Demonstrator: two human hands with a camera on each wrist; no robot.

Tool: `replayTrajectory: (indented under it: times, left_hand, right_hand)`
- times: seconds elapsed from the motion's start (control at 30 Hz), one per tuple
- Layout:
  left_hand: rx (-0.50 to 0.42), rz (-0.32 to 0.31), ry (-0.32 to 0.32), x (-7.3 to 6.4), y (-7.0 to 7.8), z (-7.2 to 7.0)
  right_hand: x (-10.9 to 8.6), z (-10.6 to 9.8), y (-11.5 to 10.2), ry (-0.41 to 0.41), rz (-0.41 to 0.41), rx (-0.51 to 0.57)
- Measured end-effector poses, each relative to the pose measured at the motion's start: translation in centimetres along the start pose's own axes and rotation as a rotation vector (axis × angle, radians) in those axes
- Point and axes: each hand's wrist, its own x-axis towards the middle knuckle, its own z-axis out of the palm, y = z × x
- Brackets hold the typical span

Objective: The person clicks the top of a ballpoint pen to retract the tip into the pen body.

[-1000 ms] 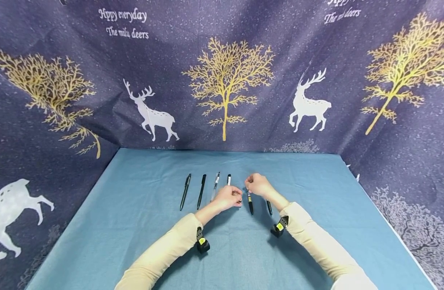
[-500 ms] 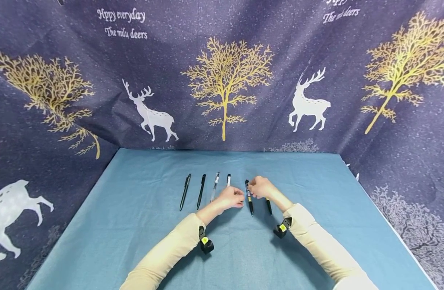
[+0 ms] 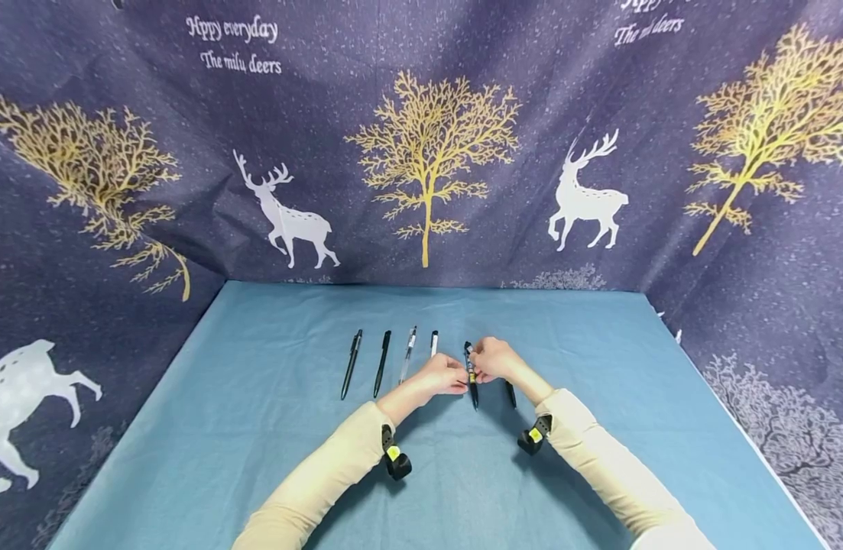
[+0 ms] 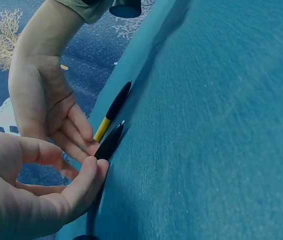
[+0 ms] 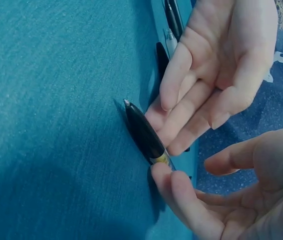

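Both hands meet at a pen (image 3: 474, 393) with a black grip and a yellow band, lying on the blue cloth. My left hand (image 3: 442, 376) touches it from the left with its fingertips. From the right, the fingertips of my right hand (image 3: 494, 359) rest against its side. In the right wrist view the pen's black grip (image 5: 144, 134) lies between the two hands' fingertips, and the right thumb stands apart from the fingers. Another pen (image 3: 510, 393), black-gripped and yellow-barrelled, lies under the right wrist, partly hidden.
Left of the hands lie several pens in a row: a dark pen (image 3: 351, 367), a black pen (image 3: 383, 365), a clear-barrelled pen (image 3: 409, 351) and a black-topped white pen (image 3: 434, 340) partly covered by the left hand. A printed curtain (image 3: 421, 153) hangs behind the table (image 3: 270, 443).
My left hand has moved right until its fingertips reach the yellow-banded pen. My right hand has drawn back from the pen's top end to its side. The pen has shifted slightly left.
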Motion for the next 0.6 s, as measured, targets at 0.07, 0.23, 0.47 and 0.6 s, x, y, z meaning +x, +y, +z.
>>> replayTrajectory:
  times: [0.07,0.23,0.47,0.6]
  left_hand:
    - [0.004,0.000,-0.008,-0.03,0.05,0.07]
    - [0.010,-0.005,-0.011,-0.03,0.16,0.03]
    - [0.005,-0.017,-0.028,0.25,-0.03,-0.10]
    - [0.006,-0.015,-0.028,0.43,-0.23,-0.18]
  right_hand:
    - [0.15,0.08,0.14,-0.007,0.005,0.002]
    - [0.45,0.23,0.33,-0.019,0.008,0.008]
    - [0.41,0.48,0.42,-0.044,0.015,0.022]
    - [0.50,0.63,0.46,-0.048,0.010,0.019]
